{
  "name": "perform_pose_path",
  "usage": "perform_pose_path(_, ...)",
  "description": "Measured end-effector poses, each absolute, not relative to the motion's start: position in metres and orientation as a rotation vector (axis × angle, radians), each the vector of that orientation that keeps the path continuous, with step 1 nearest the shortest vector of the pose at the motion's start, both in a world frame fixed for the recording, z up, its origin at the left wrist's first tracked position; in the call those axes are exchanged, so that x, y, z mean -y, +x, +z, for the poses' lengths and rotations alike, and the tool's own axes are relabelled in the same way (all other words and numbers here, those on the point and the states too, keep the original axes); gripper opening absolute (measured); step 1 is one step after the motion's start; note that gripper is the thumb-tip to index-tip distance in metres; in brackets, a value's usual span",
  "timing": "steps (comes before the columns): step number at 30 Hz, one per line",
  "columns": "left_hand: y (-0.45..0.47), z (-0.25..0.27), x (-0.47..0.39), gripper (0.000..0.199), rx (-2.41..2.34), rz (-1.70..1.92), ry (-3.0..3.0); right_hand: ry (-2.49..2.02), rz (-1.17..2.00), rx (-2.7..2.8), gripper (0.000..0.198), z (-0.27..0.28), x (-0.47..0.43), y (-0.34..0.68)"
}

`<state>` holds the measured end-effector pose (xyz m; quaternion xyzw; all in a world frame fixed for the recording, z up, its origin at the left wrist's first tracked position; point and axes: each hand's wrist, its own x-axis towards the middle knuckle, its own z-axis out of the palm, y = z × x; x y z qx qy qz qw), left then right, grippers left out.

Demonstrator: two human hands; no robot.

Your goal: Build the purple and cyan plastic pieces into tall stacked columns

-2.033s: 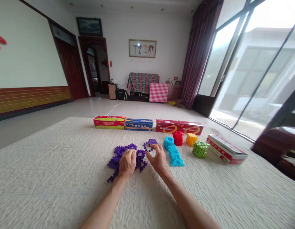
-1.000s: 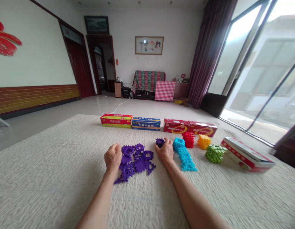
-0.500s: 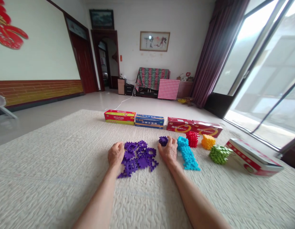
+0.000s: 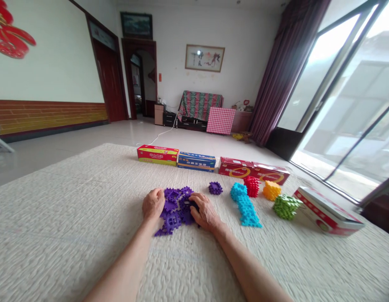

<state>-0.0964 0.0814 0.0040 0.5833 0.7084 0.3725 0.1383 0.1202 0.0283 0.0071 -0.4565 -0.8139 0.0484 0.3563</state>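
Note:
Purple notched building pieces [image 4: 171,222] lie in a loose, overlapping pile on the quilted cover. At the pile's left edge rests my left hand [image 4: 153,204], its fingers curled in; whatever is inside them is hidden. My right hand [image 4: 207,212] reaches over the pile's right side, with thumb and fingers bent around a purple piece that it mostly covers. Behind it, a small purple stack [image 4: 215,188] stands apart from both hands. Farther right are a strip of light-blue pieces [image 4: 249,209] and a light-blue cluster [image 4: 238,191] at its far end.
Red [image 4: 252,186], orange [image 4: 271,190] and green [image 4: 286,206] stacked blocks stand to the right, beside a white-and-red box [image 4: 329,212]. Along the back are a red-yellow box [image 4: 157,155], a blue box [image 4: 196,162] and dark-red boxes [image 4: 237,167]. Floor shows beyond the quilted cover [image 4: 71,201].
My right hand has left the small purple stack and moved left and toward me onto the pile. My left hand stays at the pile's left edge. The view has shifted slightly.

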Motion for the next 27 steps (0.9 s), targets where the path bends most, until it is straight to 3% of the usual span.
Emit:
perform_pose_path(8, -0.096, 0.008, -0.08, 0.03, -2.058, 1.03, 1.672, -1.115, 0.165, 2.018, 0.02, 0.006, -0.029, 0.114)
perform_pose_path(19, -0.096, 0.003, -0.082, 0.03, -2.054, 1.053, 1.71, -1.383, 0.351, 1.306, 0.042, -0.002, -0.039, 0.126)
perform_pose_path(27, -0.095, 0.006, -0.08, 0.033, -2.087, 1.008, 1.721, -1.37, 0.551, 1.347, 0.043, 0.003, -0.038, 0.116)
